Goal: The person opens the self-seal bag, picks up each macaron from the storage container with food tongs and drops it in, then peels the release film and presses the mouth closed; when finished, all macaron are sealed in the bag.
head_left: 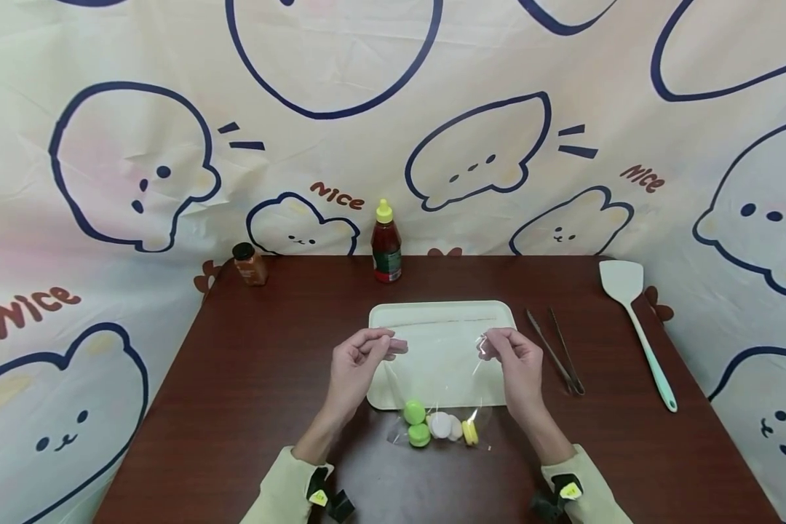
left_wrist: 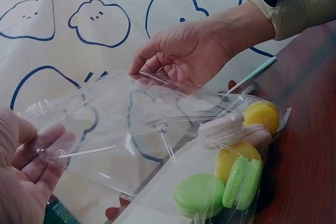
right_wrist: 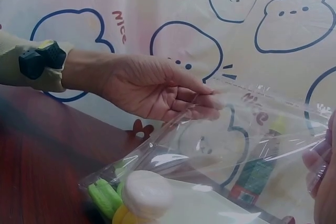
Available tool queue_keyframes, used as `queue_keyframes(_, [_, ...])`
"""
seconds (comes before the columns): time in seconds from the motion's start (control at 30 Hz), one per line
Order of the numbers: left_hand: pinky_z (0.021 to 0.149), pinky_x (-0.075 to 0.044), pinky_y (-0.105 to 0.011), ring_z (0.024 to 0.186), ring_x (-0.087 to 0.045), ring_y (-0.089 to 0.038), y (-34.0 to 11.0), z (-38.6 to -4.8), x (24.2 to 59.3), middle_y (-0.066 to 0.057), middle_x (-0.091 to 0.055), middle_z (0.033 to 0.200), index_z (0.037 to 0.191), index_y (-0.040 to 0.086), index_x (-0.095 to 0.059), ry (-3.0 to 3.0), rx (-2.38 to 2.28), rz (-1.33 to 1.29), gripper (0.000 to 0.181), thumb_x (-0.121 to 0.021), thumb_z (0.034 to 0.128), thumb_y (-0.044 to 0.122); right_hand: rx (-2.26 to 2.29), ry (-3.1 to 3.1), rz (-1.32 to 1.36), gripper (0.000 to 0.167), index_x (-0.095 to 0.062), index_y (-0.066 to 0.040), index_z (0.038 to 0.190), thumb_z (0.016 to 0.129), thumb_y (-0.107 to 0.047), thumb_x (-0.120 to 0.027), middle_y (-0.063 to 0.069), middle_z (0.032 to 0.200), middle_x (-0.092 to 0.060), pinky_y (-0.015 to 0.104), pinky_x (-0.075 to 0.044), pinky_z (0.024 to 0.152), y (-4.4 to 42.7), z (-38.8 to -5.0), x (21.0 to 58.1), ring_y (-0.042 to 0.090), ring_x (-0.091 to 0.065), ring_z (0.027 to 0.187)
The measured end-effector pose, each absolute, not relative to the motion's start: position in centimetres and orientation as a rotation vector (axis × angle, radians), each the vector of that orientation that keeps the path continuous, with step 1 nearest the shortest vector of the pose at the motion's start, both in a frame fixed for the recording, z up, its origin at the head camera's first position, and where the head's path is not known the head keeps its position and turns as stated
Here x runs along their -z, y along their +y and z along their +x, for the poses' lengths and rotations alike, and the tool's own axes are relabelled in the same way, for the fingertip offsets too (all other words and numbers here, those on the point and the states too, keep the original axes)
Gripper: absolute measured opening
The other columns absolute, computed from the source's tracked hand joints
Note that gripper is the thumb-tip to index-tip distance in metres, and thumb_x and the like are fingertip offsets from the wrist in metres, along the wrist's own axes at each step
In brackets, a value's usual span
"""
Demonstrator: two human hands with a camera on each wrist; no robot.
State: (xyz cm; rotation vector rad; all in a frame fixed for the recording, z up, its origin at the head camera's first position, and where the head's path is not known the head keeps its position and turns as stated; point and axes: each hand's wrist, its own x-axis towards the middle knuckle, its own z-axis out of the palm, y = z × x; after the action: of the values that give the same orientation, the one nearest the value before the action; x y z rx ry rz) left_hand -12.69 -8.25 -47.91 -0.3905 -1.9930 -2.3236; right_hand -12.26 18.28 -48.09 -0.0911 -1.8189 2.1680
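A clear plastic bag (left_wrist: 113, 129) is stretched between my two hands. My left hand (head_left: 362, 362) pinches its upper left edge between thumb and fingers, and my right hand (head_left: 517, 360) pinches the upper right edge. Macarons lie in the bottom of the bag: green macarons (head_left: 418, 435), pale ones (head_left: 440, 425) and a yellow macaron (head_left: 469, 433); the left wrist view shows another yellow macaron (left_wrist: 262, 117). In the head view, the bag hangs in front of a white tray (head_left: 439, 378), its filled end past the tray's near edge.
Metal tongs (head_left: 566, 364) lie right of the tray, and a spatula (head_left: 642, 327) with a pale green handle lies farther right. A red sauce bottle (head_left: 386, 251) with a yellow cap stands behind the tray. A black-lidded jar (head_left: 251, 266) stands at the back left. Patterned cloth surrounds the table.
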Motion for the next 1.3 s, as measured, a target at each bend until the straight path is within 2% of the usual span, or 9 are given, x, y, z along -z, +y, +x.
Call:
queue_keyframes(0.23, [0.083,-0.062,-0.032,0.093,-0.079,-0.026,-8.1,-12.6,47.7,-0.026,-0.076,0.107,0.130,0.001,-0.064,-1.968,2.337,-0.406,0.026,-0.063,0.1057,0.010,-2.112,-1.836,-0.092,0.027,-0.065,0.020,0.094,0.102,-0.007,-0.066,0.002,0.072,-0.070,0.025,-0.058,0.070,18.3,-12.5,48.1,0.013,-0.066,0.066])
queue_keyframes(0.33, [0.081,-0.062,-0.032,0.092,-0.079,-0.026,-7.9,-12.5,47.7,-0.027,-0.076,0.107,0.132,-0.001,-0.062,-1.944,2.352,-0.385,0.029,-0.063,0.1057,0.010,-2.034,-1.858,-0.077,0.022,-0.066,0.017,0.105,0.101,-0.005,-0.068,0.004,0.081,-0.072,0.023,-0.057,0.071,18.1,-12.6,48.0,0.012,-0.068,0.071])
queue_keyframes(0.47, [0.080,-0.062,-0.031,0.091,-0.079,-0.023,-7.8,-12.4,47.7,-0.027,-0.076,0.107,0.135,-0.006,-0.059,-1.925,2.364,-0.360,0.034,-0.063,0.1055,0.010,-1.879,-1.874,-0.029,0.029,-0.060,0.011,0.124,0.098,0.001,-0.069,0.013,0.105,-0.068,0.021,-0.053,0.081,17.7,-12.8,47.6,0.017,-0.066,0.092])
queue_keyframes(0.57, [0.080,-0.062,-0.030,0.091,-0.079,-0.022,-7.7,-12.4,47.7,-0.028,-0.075,0.108,0.137,-0.008,-0.057,-1.915,2.364,-0.361,0.036,-0.063,0.1054,0.009,-1.712,-1.867,0.037,0.038,-0.056,0.012,0.132,0.096,0.007,-0.068,0.025,0.121,-0.062,0.030,-0.047,0.091,17.2,-12.6,46.6,0.031,-0.059,0.108])
queue_keyframes(0.77, [0.080,-0.062,-0.030,0.091,-0.079,-0.020,-7.6,-12.4,47.8,-0.028,-0.075,0.108,0.139,-0.009,-0.055,-1.908,2.363,-0.363,0.039,-0.063,0.1054,0.008,-1.376,-1.801,0.273,0.033,-0.060,0.021,0.119,0.086,0.019,-0.065,0.038,0.123,-0.057,0.034,-0.042,0.099,14.9,-11.5,42.7,0.038,-0.055,0.117])
queue_keyframes(0.83, [0.080,-0.062,-0.030,0.091,-0.079,-0.020,-7.5,-12.4,47.8,-0.028,-0.075,0.108,0.140,-0.009,-0.055,-1.903,2.362,-0.363,0.039,-0.063,0.1053,0.007,-1.321,-1.777,0.380,0.031,-0.064,0.018,0.116,0.085,0.018,-0.067,0.036,0.120,-0.062,0.028,-0.043,0.101,14.5,-11.9,42.6,0.037,-0.058,0.116])
queue_keyframes(0.93, [0.081,-0.062,-0.031,0.092,-0.079,-0.020,-7.5,-12.4,47.7,-0.027,-0.076,0.108,0.141,-0.004,-0.057,-1.904,2.352,-0.354,0.039,-0.063,0.1054,0.009,-1.268,-1.792,0.524,0.034,-0.069,0.011,0.120,0.086,0.012,-0.070,0.030,0.123,-0.066,0.029,-0.045,0.106,14.1,-12.7,43.4,0.042,-0.059,0.117])
queue_keyframes(1.1, [0.082,-0.062,-0.031,0.094,-0.079,-0.021,-7.5,-12.3,47.8,-0.025,-0.076,0.108,0.144,0.000,-0.056,-1.907,2.345,-0.346,0.041,-0.063,0.1056,0.011,-1.211,-1.912,0.683,0.041,-0.068,0.000,0.131,0.090,0.000,-0.071,0.019,0.136,-0.065,0.032,-0.043,0.112,12.6,-13.1,43.9,0.037,-0.057,0.128])
queue_keyframes(1.3, [0.079,-0.063,-0.032,0.091,-0.079,-0.020,-7.3,-12.2,47.9,-0.024,-0.077,0.105,0.139,-0.003,-0.059,-1.875,2.331,-0.352,0.037,-0.064,0.1047,0.008,-1.067,-2.099,0.827,0.034,-0.073,-0.003,0.125,0.090,-0.003,-0.077,0.013,0.143,-0.062,0.051,-0.039,0.116,10.9,-13.6,44.1,0.034,-0.050,0.138])
